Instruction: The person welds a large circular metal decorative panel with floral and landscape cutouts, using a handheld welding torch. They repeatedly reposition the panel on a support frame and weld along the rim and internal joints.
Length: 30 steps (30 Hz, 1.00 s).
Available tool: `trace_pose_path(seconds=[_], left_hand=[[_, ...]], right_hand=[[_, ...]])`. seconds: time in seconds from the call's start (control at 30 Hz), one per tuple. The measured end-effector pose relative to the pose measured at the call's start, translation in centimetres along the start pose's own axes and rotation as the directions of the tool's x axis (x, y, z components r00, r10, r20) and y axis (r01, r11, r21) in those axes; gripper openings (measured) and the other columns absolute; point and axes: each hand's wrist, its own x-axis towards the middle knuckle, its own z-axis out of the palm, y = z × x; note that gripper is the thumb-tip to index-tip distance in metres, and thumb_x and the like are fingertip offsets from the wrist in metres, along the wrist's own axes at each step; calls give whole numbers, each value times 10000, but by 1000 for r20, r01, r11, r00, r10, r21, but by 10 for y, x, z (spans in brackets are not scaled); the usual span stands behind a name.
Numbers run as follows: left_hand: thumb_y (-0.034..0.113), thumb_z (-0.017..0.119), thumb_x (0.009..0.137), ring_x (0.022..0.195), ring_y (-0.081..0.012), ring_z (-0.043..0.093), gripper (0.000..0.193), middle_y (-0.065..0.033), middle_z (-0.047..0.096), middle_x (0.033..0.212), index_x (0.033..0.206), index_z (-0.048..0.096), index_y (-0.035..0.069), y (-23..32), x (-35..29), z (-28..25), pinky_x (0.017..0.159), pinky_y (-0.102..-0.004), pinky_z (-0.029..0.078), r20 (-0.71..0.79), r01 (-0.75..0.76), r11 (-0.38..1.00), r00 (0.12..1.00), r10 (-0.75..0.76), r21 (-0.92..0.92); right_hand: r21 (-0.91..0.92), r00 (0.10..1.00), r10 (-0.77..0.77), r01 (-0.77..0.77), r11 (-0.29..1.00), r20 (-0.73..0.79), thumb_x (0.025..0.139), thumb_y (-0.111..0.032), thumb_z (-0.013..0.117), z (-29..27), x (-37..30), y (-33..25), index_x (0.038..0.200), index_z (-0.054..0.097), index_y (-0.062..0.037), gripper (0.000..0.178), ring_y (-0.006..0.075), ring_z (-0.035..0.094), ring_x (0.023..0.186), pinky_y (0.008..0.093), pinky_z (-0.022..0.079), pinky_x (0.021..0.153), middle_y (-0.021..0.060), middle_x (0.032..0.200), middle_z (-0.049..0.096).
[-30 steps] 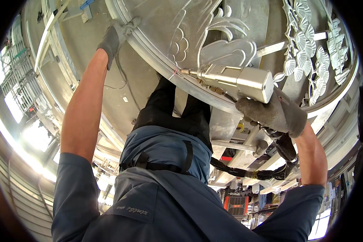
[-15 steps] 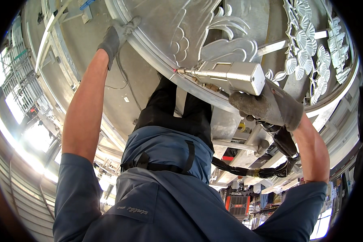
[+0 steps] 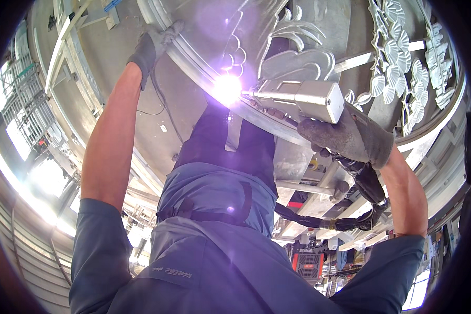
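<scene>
Head view: the torch (image 3: 293,95) is gripped by the right hand (image 3: 353,136), its tip in glare (image 3: 227,90) at the curved frame (image 3: 193,63), touched far left by the left hand (image 3: 154,46), finger closure unclear. Welding seems underway, calling for steadiness.

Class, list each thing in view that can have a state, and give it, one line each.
Light: on, glaring white
Tool: held, pointing at the light
Rim: curved, partly hidden by glare
Hose: bent
Left hand: gloved, on the rim
Right hand: gloved, gripping the tool
</scene>
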Motion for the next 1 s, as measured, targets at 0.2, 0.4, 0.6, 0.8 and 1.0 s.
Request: trace_pose_path(seconds=[0.2, 0.4, 0.6, 0.8, 1.0], left_hand=[[444, 705, 915, 1006, -200, 647, 725, -161, 662, 1191, 1284, 455, -128, -29, 25, -13, 859, -348, 538, 68, -9, 999, 998, 6, 44], [498, 759, 896, 1077, -237, 680, 847, -195, 652, 1245, 1317, 416, -152, -55, 41, -16, 918, -365, 564, 75, -94, 995, 993, 95, -20], [452, 763, 907, 1098, -228, 672, 821, -202, 648, 1260, 1309, 413, -171, -30, 28, -14, 952, -351, 545, 133, -49, 998, 990, 53, -27], [461, 757, 908, 1075, -242, 680, 846, -205, 661, 1228, 1287, 400, -206, -17, 12, -9, 950, -353, 546, 38, -42, 999, 998, 43, -26], [463, 740, 922, 1053, -238, 681, 849, -207, 659, 1196, 1297, 381, -208, -13, 11, -7, 914, -359, 559, 65, -17, 997, 998, 21, -71]], right_hand=[[-21, 1000, 14, -14, 1000, -9, 974, -345, 654, 0, -2, -1, 1319, 547, 5, 503, 84, 574, 610, 271, 510, 543, 22, 735, 607], [-15, 997, 74, -75, 997, -7, 968, -395, 659, 0, -3, 4, 1288, 571, 19, 531, 83, 591, 606, 272, 523, 539, 38, 731, 628], [-38, 999, 30, -31, 999, -14, 969, -414, 653, -1, -3, 8, 1320, 545, 19, 568, 98, 596, 615, 285, 528, 545, 48, 746, 624], [-34, 999, 53, -54, 998, -10, 978, -359, 634, 1, -8, -1, 1341, 530, 0, 521, 101, 585, 620, 291, 515, 555, 37, 748, 607], [18, 995, 26, -25, 1000, -91, 1001, -222, 638, -1, -26, 3, 1261, 561, 18, 362, 151, 636, 672, 302, 534, 584, 77, 829, 648]])
